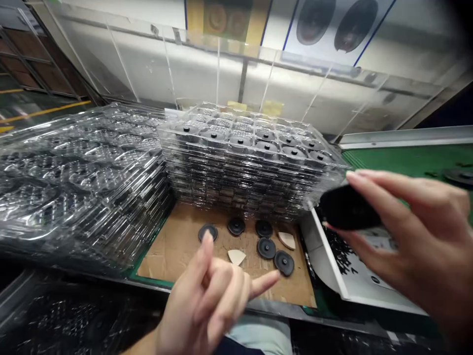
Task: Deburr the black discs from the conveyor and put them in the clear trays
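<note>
Right hand (pixel 414 231): grip clamped on a black oval part (pixel 349 208), held between thumb and fingertips, just above the white tray (pixel 364 276). The tray's sloped bottom holds a pile of small black bits (pixel 342 252). Part is dark and blurred, so no detail on it.

Left hand (pixel 207 291): grip apart, fingers loosely spread, nothing held. It hovers over the near edge of a cardboard sheet (pixel 173 256) lying on the green table (pixel 150 278).

On the cardboard: five black round discs (pixel 266 248), not touching each other, and two cream wedge-shaped pieces (pixel 236 256), well apart.

Behind the discs: a tall stack of clear blister trays (pixel 240 172), with black round parts (pixel 240 140) sitting in the top tray's cells. A second, wider clear tray stack (pixel 74 172) sits directly left of it.

Far right: green conveyor belt (pixel 402 160), one black disc (pixel 458 176) on it. Behind everything: clear acrylic guard (pixel 236 64).
</note>
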The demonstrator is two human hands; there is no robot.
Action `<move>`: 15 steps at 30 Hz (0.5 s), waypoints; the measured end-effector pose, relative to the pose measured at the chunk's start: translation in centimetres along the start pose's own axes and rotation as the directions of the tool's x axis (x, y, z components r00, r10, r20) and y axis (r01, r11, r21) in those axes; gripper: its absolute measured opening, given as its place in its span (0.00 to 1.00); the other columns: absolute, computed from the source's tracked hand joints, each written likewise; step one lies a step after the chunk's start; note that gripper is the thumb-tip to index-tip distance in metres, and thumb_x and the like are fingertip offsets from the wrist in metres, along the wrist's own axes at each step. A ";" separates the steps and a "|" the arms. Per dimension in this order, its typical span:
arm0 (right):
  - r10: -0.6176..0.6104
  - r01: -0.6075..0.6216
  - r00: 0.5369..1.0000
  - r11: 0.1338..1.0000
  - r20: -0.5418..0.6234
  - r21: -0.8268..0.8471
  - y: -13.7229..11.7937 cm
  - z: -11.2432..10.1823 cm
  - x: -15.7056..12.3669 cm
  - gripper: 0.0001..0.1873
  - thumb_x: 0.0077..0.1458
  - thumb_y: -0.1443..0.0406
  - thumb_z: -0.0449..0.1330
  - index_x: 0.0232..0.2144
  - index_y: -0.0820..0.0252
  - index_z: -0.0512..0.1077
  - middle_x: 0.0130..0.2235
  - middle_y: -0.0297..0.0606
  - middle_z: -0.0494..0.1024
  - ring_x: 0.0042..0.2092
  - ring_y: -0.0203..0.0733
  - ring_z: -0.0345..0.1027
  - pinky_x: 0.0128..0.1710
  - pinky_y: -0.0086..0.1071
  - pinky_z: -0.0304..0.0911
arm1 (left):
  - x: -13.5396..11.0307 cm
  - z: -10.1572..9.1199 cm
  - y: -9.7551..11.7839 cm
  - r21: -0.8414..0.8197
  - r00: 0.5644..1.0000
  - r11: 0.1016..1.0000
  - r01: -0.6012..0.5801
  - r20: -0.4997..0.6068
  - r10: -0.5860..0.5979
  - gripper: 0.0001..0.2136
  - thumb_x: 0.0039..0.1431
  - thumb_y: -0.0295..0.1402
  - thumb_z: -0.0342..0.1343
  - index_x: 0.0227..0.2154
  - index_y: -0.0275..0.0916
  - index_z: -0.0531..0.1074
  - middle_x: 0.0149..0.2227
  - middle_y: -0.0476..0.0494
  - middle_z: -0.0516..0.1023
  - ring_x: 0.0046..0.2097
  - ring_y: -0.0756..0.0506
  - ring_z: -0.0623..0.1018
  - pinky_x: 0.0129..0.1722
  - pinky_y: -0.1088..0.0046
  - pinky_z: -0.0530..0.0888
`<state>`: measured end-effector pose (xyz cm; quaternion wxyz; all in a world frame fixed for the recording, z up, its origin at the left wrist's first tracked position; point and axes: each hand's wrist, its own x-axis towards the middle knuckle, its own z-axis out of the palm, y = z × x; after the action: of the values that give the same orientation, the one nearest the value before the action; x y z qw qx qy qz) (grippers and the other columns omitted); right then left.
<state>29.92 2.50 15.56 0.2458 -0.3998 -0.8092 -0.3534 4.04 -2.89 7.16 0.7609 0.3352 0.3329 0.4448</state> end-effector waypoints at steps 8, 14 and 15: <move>0.353 -0.452 0.881 0.824 0.316 0.341 -6.7 3.7 -8.9 0.34 0.56 0.62 0.57 0.63 0.49 0.54 0.53 0.44 0.69 0.51 0.56 0.67 0.46 0.47 0.67 | 3.8 -3.1 -0.9 -0.595 0.983 0.784 0.179 0.074 -0.168 0.31 0.56 0.39 0.56 0.10 0.42 0.38 0.09 0.59 0.41 0.15 0.57 0.47 0.57 0.66 0.72; 0.516 -0.703 0.696 0.633 0.500 0.325 -11.0 6.3 -12.2 0.26 0.56 0.57 0.57 0.56 0.53 0.59 0.51 0.44 0.70 0.50 0.54 0.69 0.44 0.44 0.71 | 5.4 -3.6 -1.0 -0.499 0.988 0.856 0.136 0.009 -0.152 0.29 0.61 0.39 0.49 0.11 0.41 0.37 0.10 0.59 0.39 0.15 0.57 0.45 0.50 0.69 0.76; 0.520 -0.720 0.675 0.616 0.523 0.318 -11.5 6.5 -12.5 0.26 0.56 0.56 0.58 0.56 0.53 0.59 0.51 0.44 0.70 0.51 0.54 0.69 0.44 0.44 0.71 | 5.6 -3.9 -1.3 -0.381 0.992 0.919 0.100 -0.037 -0.123 0.28 0.63 0.40 0.43 0.11 0.41 0.37 0.10 0.58 0.38 0.15 0.56 0.45 0.49 0.66 0.77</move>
<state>26.77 -3.36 -1.35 0.2873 -0.6417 -0.7083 0.0637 3.62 2.53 2.74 0.8249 0.1490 0.2822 0.4665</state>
